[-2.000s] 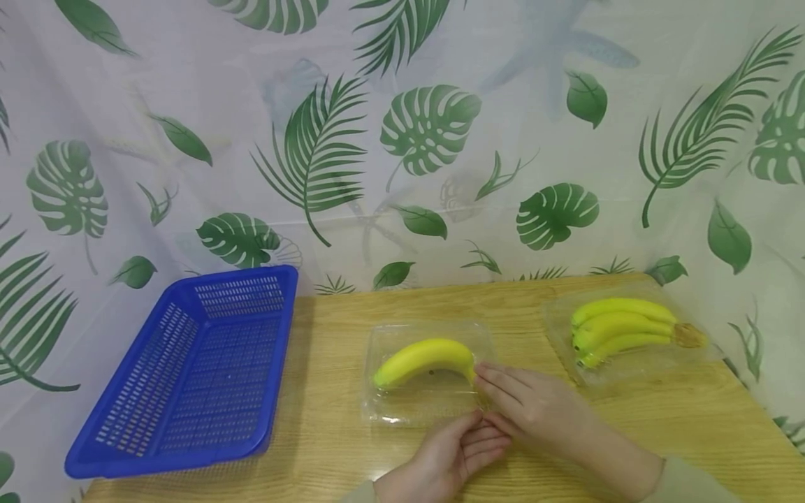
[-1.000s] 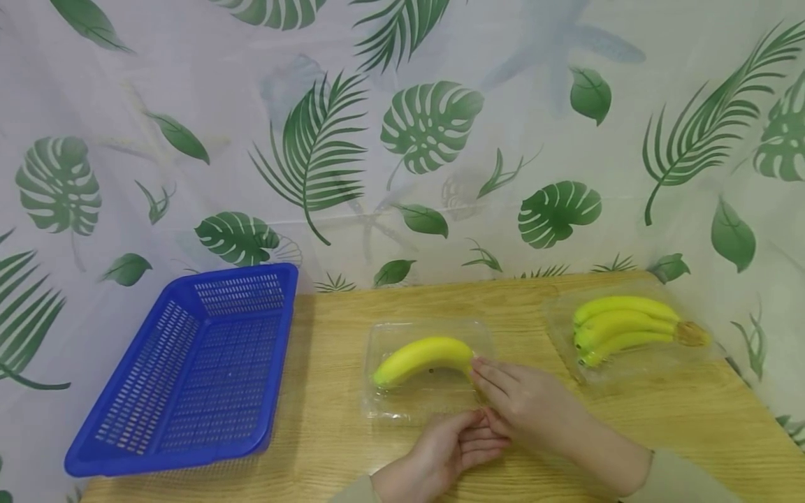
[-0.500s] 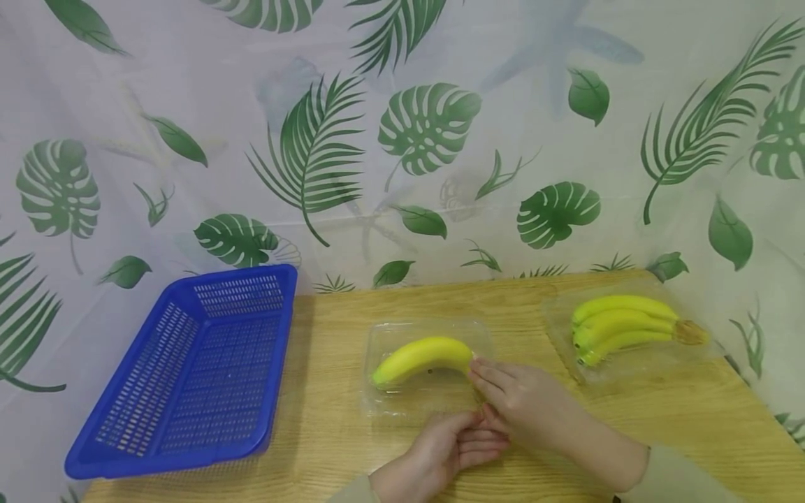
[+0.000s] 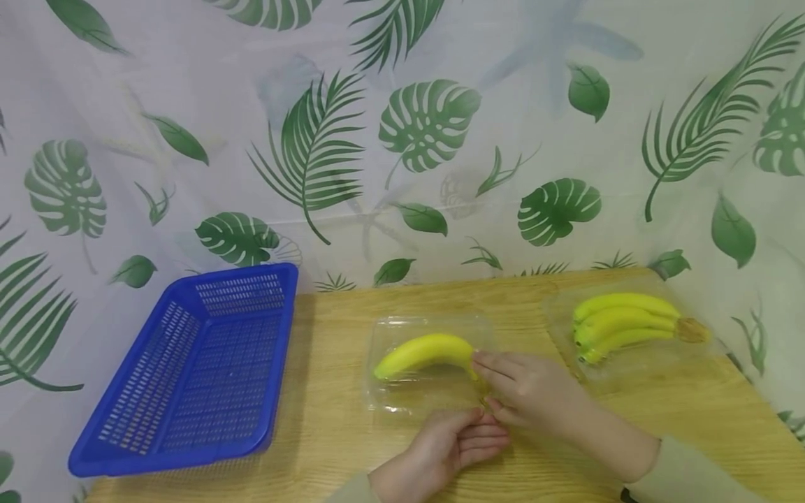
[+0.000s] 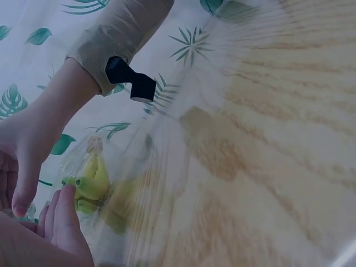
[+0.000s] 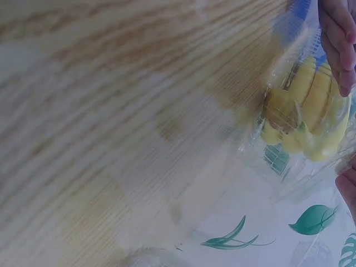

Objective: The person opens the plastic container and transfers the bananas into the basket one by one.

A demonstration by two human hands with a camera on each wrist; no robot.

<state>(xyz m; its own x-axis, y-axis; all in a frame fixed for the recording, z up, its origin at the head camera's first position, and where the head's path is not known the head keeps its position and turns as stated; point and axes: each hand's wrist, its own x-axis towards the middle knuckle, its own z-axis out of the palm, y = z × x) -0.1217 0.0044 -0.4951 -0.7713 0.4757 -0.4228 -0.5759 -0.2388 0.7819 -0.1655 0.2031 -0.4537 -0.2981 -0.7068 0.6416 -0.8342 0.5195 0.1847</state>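
A clear plastic clamshell box [image 4: 383, 402] stands mid-table, with a yellow banana [image 4: 430, 353] showing through its lid. The right wrist view shows several bananas [image 6: 316, 105] and a brown stem end inside this box. My right hand [image 4: 541, 391] holds the box's right edge near the front corner, fingers on the side and thumb toward the front. My left hand [image 4: 443, 447] lies palm up at the same corner; its fingers are fairly straight and its thumb tip nearly meets my right thumb. The exact contact at the corner is hidden.
A blue plastic basket [image 4: 277, 391] stands on the left of the wooden table [image 4: 327, 447]. At the back right, another clear clamshell box [image 4: 566, 363] holds a bunch of bananas [image 4: 622, 325]. A leaf-patterned curtain [image 4: 440, 230] hangs behind the table.
The box has shifted slightly, its far edge now a little higher in the head view. My right thumb and fingers have spread a bit. My left hand has hardly moved.
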